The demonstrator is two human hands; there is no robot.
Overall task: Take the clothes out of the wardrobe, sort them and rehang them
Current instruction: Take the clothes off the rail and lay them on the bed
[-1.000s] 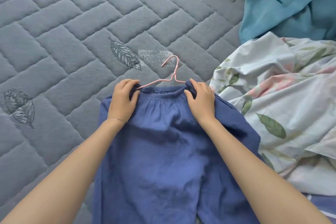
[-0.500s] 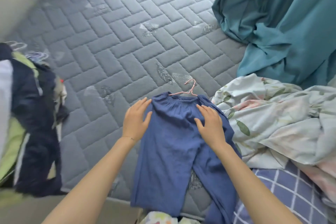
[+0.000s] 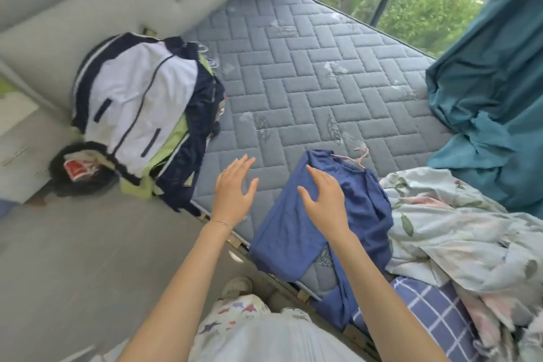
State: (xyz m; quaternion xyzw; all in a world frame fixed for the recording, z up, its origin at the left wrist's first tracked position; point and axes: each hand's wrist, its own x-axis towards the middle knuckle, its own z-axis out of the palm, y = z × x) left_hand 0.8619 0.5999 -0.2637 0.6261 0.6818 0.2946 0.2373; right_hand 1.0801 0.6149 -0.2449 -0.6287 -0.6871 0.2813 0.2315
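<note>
Left hand (image 3: 233, 194), right hand (image 3: 323, 200) spread, empty; blue garment (image 3: 293, 232) overhangs mattress (image 3: 293, 82) edge, risks sliding floorward off pink hanger (image 3: 360, 156).

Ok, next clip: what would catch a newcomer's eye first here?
Most likely the two open hands at centre, the left hand over the mattress edge and the right hand over a blue garment on a pink hanger. Next come the white and navy jacket pile at the mattress's left corner and the teal curtain bunched at the right.
</note>
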